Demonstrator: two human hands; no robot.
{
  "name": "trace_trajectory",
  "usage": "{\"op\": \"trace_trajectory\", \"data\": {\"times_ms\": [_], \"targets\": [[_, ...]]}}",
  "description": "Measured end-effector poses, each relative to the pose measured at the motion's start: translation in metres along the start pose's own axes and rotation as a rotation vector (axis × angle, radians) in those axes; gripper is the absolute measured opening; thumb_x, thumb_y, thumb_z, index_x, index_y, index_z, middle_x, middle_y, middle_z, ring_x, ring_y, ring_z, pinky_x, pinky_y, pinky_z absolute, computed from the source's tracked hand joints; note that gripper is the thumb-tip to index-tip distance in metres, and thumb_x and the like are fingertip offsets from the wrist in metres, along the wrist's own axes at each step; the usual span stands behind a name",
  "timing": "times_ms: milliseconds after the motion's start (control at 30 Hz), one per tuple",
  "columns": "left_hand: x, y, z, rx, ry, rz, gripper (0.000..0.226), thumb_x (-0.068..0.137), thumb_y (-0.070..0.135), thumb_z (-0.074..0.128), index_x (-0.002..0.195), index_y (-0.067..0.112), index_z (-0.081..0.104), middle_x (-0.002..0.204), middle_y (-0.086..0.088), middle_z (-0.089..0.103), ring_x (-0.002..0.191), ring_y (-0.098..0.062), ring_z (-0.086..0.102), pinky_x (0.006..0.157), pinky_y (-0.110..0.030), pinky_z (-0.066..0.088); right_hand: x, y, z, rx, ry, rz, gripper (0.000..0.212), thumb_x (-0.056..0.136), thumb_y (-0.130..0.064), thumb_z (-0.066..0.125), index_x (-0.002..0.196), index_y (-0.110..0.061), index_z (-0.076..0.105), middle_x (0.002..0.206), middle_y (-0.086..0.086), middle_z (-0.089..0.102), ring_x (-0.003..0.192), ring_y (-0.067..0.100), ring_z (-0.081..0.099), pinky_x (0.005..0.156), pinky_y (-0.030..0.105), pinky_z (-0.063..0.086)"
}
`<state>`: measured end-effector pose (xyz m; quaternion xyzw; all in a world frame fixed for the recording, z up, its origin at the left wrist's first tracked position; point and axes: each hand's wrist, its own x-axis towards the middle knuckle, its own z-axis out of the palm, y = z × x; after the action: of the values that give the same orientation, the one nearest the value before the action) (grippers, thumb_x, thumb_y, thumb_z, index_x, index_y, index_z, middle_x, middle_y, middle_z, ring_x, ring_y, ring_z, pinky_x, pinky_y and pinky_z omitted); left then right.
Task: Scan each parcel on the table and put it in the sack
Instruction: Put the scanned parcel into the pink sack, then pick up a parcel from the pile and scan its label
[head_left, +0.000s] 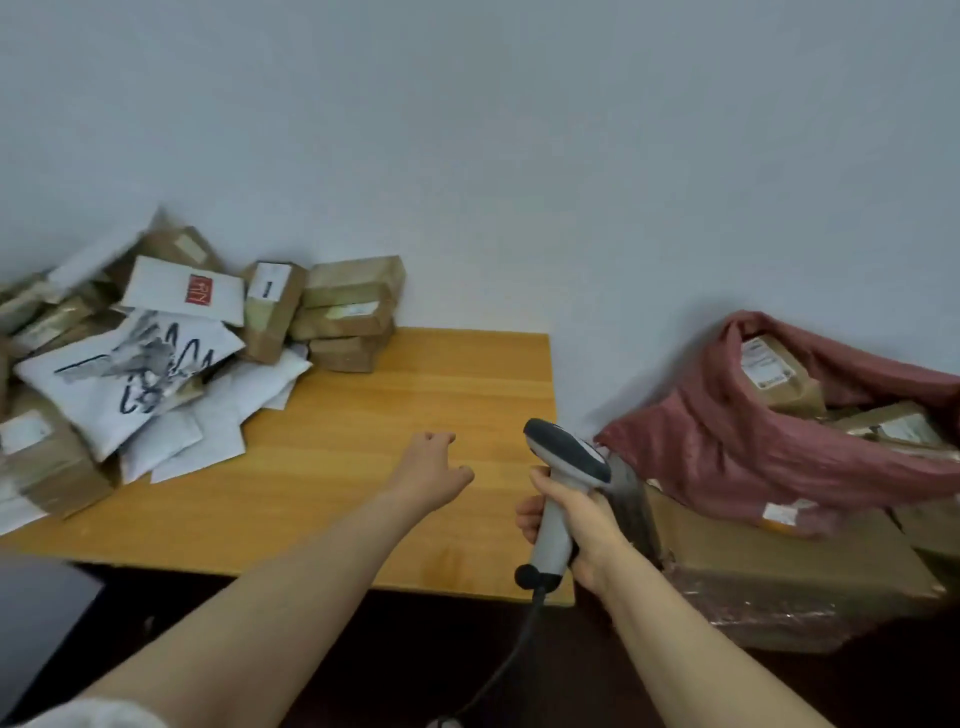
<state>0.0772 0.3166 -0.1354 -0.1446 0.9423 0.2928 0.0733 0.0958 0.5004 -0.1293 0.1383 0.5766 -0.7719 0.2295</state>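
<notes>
A heap of parcels (156, 343), brown boxes and white mailers, covers the left part of the wooden table (415, 405). My left hand (434, 470) reaches out over the bare middle of the table, fingers loosely apart, holding nothing. My right hand (569, 525) grips the grey handle of a barcode scanner (563, 457) at the table's right edge, its dark head pointing up and left. The dark red sack (753, 441) lies open to the right of the table, with brown parcels (774, 369) inside it.
The sack rests on a large taped cardboard box (769, 571) beside the table. The scanner's black cable (519, 649) hangs down toward the dark floor. A dark flat object (36, 623) sits at the lower left. A pale wall stands right behind the table.
</notes>
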Motion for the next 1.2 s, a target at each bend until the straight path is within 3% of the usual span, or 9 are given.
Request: {"op": "trace_trajectory", "data": {"times_ms": [233, 667, 800, 933, 1067, 1133, 1200], "targets": [[-0.010, -0.133, -0.085, -0.019, 0.108, -0.202, 0.062, 0.093, 0.030, 0.053, 0.148, 0.016, 0.028, 0.149, -0.007, 0.026, 0.124, -0.025, 0.045, 0.092, -0.036, 0.047, 0.020, 0.025, 0.131, -0.081, -0.125, 0.045, 0.012, 0.088, -0.015, 0.070, 0.094, -0.007, 0.064, 0.060, 0.011, 0.060, 0.050, 0.022, 0.053, 0.054, 0.033, 0.045], [0.074, -0.378, -0.239, 0.013, 0.258, -0.476, 0.062, 0.087, 0.021, 0.059, 0.141, 0.008, 0.032, 0.137, -0.017, 0.039, 0.119, -0.035, 0.046, 0.086, -0.037, 0.043, 0.115, 0.075, 0.380, -0.143, -0.151, 0.146, 0.009, 0.088, -0.012, 0.069, 0.090, -0.006, 0.062, 0.056, 0.008, 0.054, 0.045, 0.018, 0.046, 0.048, 0.028, 0.041], [0.116, -0.410, -0.255, -0.048, 0.288, -0.456, 0.066, 0.089, 0.028, 0.061, 0.144, 0.009, 0.030, 0.142, -0.016, 0.034, 0.128, -0.033, 0.038, 0.100, -0.041, 0.039, 0.139, 0.082, 0.414, -0.160, -0.126, 0.147, 0.009, 0.087, -0.011, 0.069, 0.090, -0.006, 0.062, 0.055, 0.007, 0.054, 0.044, 0.018, 0.047, 0.048, 0.027, 0.042], [0.167, -0.404, -0.281, -0.316, 0.512, -0.343, 0.052, 0.091, 0.021, 0.058, 0.138, 0.008, 0.041, 0.130, -0.012, 0.050, 0.120, -0.030, 0.048, 0.096, -0.036, 0.039, 0.157, 0.087, 0.428, -0.164, -0.075, 0.155, 0.008, 0.086, -0.010, 0.070, 0.089, -0.005, 0.063, 0.055, 0.008, 0.055, 0.044, 0.018, 0.047, 0.048, 0.027, 0.042], [0.219, -0.392, -0.319, -0.773, 0.659, -0.437, 0.026, 0.093, 0.023, 0.058, 0.118, 0.016, 0.056, 0.096, 0.003, 0.056, 0.103, -0.025, 0.062, 0.083, -0.030, 0.045, 0.170, 0.085, 0.433, -0.159, -0.041, 0.145, 0.009, 0.086, -0.009, 0.070, 0.091, -0.005, 0.064, 0.056, 0.008, 0.056, 0.044, 0.019, 0.048, 0.047, 0.027, 0.042], [0.240, -0.387, -0.332, -1.065, 0.690, -0.464, 0.045, 0.093, 0.019, 0.060, 0.135, 0.010, 0.047, 0.100, 0.001, 0.055, 0.086, -0.019, 0.066, 0.074, -0.026, 0.050, 0.175, 0.084, 0.433, -0.144, -0.023, 0.142, 0.009, 0.086, -0.009, 0.070, 0.091, -0.004, 0.065, 0.056, 0.009, 0.056, 0.045, 0.019, 0.048, 0.048, 0.027, 0.043], [0.256, -0.385, -0.339, -1.210, 0.703, -0.501, 0.053, 0.092, 0.013, 0.062, 0.141, 0.007, 0.041, 0.108, 0.000, 0.056, 0.081, -0.014, 0.065, 0.070, -0.022, 0.051, 0.179, 0.083, 0.432, -0.131, -0.001, 0.145, 0.008, 0.085, -0.008, 0.070, 0.089, -0.005, 0.065, 0.056, 0.009, 0.056, 0.045, 0.019, 0.048, 0.049, 0.028, 0.043]]}}
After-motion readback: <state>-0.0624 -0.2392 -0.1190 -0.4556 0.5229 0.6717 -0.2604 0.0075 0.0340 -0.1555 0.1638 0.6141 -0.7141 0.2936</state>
